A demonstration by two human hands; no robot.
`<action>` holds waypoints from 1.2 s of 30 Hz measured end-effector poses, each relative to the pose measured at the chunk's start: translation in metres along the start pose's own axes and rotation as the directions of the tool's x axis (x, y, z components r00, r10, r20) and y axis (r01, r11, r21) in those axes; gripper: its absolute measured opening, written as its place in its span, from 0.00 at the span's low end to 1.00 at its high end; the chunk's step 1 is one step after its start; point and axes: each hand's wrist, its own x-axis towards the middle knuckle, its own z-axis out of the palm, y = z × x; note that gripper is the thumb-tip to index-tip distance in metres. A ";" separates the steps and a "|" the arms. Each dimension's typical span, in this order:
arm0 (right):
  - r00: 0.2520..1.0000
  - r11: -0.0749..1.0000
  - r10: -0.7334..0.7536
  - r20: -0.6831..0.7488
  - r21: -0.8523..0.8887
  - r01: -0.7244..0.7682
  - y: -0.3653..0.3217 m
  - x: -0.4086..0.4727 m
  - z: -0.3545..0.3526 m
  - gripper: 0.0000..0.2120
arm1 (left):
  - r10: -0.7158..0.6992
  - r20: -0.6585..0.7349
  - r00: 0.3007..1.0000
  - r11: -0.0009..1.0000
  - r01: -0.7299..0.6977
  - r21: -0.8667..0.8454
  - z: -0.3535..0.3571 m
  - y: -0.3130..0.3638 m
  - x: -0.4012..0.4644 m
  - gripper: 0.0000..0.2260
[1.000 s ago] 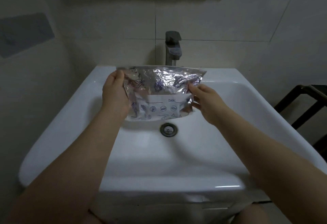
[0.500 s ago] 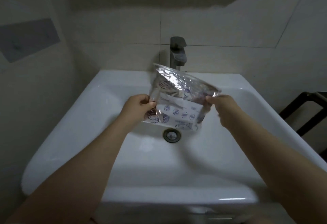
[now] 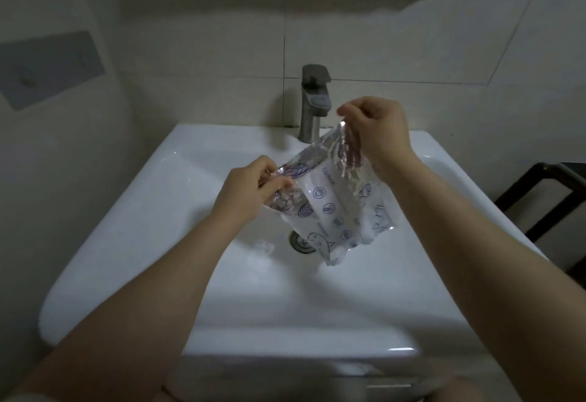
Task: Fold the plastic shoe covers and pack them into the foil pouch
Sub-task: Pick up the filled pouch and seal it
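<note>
Dim tiled wall [image 3: 364, 37], white sink [image 3: 133, 211], grey faucet [image 3: 312, 100], dark chair [image 3: 545, 198]

Faucet [image 3: 314, 102] just behind pouch [image 3: 333, 198]

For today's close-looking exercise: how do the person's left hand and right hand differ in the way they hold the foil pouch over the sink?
The right hand is raised near the faucet; the left hand sits lower and nearer the camera. The right hand pinches the foil pouch at its upper far corner, the left hand at its near left edge. Both pinch the pouch and keep it tilted above the sink.
</note>
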 end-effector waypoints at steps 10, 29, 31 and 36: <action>0.869 0.961 0.260 0.420 -0.201 -0.190 0.053 -0.014 -0.035 0.20 | -0.327 -0.124 0.937 0.717 0.161 -0.678 -0.021 -0.003 0.008 0.12; 0.992 0.968 0.128 0.001 0.217 -0.125 0.023 0.006 0.016 0.09 | -0.373 0.371 0.850 0.051 0.418 -0.907 0.001 0.004 0.001 0.22; 0.994 0.975 0.105 -0.020 0.201 -0.098 0.016 0.014 0.023 0.10 | -0.351 0.448 0.822 0.152 0.523 -0.839 0.011 0.010 -0.002 0.08; 0.994 0.983 0.100 0.040 0.149 -0.105 0.011 0.023 0.039 0.10 | -0.373 0.417 0.829 0.151 0.498 -0.854 0.016 0.005 -0.001 0.05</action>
